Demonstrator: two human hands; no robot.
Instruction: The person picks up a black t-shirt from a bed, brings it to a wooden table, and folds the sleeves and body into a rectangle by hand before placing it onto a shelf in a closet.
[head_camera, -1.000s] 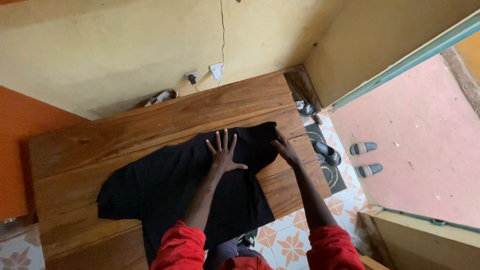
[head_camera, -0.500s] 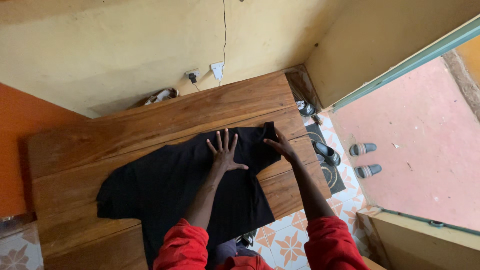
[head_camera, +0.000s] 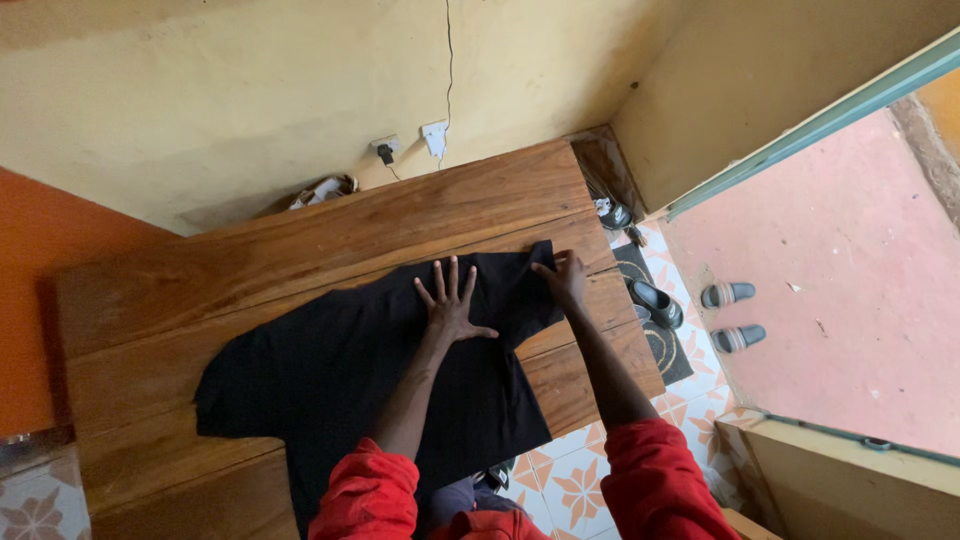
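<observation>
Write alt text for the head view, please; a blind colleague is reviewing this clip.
A person in red sleeves presses the left hand flat, fingers spread, on a black garment spread over a wooden table, while the right hand rests at its right edge. Beyond the table: tiled floor and grey sandals.

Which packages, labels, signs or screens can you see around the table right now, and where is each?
None in view: no package, label, sign or screen.
Nearest things of that sort: a white wall socket with a cable running up the yellow wall, and a black plug in a second socket to its left.
The shirt under the left hand and right hand is plain black, with no tag showing.
</observation>
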